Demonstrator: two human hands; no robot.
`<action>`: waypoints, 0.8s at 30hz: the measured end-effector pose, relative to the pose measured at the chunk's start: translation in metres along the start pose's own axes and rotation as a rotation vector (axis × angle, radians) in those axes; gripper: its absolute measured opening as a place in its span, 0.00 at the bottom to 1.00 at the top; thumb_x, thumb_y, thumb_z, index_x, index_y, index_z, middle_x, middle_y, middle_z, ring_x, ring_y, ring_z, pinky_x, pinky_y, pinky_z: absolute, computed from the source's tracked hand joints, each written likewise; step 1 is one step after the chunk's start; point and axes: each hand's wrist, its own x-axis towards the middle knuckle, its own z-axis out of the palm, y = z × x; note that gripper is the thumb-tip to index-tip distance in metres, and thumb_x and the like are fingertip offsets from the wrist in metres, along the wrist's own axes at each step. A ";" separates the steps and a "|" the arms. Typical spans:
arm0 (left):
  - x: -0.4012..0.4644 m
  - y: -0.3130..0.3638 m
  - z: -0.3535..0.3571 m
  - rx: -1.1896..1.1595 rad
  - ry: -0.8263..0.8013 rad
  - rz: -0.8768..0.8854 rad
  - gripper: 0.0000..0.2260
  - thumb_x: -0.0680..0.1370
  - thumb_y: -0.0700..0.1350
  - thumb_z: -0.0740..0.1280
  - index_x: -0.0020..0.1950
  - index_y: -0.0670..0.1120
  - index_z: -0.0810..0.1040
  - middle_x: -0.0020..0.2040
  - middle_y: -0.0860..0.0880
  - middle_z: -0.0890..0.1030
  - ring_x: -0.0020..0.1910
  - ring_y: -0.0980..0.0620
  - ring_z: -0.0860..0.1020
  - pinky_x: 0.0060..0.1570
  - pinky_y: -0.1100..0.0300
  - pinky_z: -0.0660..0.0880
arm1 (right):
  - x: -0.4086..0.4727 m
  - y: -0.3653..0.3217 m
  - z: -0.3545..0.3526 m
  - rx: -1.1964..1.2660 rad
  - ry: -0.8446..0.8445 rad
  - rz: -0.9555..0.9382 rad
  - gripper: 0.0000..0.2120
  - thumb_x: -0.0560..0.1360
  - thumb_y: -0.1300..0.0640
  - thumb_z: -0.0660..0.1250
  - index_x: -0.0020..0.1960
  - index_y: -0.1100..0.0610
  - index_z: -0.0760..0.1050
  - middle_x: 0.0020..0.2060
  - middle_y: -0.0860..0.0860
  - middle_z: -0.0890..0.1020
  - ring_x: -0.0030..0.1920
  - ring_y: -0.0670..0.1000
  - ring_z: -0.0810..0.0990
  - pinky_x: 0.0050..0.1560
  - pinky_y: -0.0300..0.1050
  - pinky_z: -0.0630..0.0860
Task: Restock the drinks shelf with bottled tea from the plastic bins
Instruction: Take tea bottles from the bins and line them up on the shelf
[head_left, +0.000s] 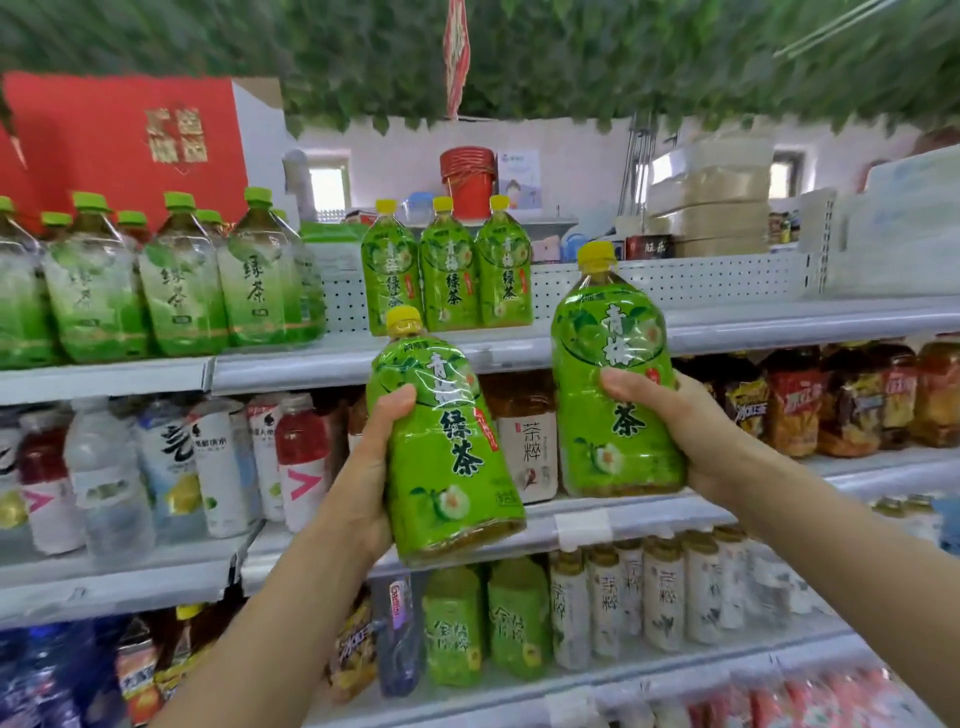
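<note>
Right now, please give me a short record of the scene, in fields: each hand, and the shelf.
left hand: grips left bottle, tilted, yellow cap
right hand: grips right bottle, upright, held higher
top shelf: three matching bottles standing in a row, bare space to their right
both held bottles: not yet on a shelf

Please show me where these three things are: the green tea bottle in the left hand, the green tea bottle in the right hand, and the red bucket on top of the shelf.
Green plastic tea bottle with yellow cap, held by left hand (452, 447): head view, label middle.
Green plastic tea bottle with yellow cap, held by right hand (613, 332): head view, upper label.
Red round bucket (467, 179): head view, front wall.
</note>
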 end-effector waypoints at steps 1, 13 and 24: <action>0.007 0.005 -0.002 0.011 0.007 0.012 0.24 0.56 0.57 0.81 0.49 0.48 0.88 0.55 0.40 0.85 0.48 0.42 0.86 0.44 0.44 0.83 | 0.010 -0.003 0.001 -0.002 0.005 -0.020 0.32 0.60 0.47 0.79 0.61 0.57 0.77 0.52 0.58 0.85 0.51 0.60 0.85 0.46 0.56 0.82; 0.108 0.050 0.010 0.129 -0.012 0.168 0.16 0.73 0.59 0.69 0.48 0.50 0.89 0.53 0.43 0.86 0.48 0.44 0.86 0.45 0.47 0.82 | 0.148 -0.061 -0.007 0.080 0.162 -0.247 0.41 0.57 0.46 0.82 0.66 0.56 0.73 0.53 0.54 0.85 0.50 0.55 0.86 0.44 0.56 0.83; 0.201 0.057 0.037 0.101 0.041 0.306 0.18 0.76 0.59 0.65 0.49 0.49 0.88 0.54 0.42 0.86 0.49 0.43 0.86 0.43 0.48 0.82 | 0.274 -0.035 -0.057 -0.136 0.173 -0.134 0.50 0.54 0.47 0.84 0.69 0.55 0.63 0.59 0.54 0.80 0.55 0.56 0.81 0.56 0.62 0.79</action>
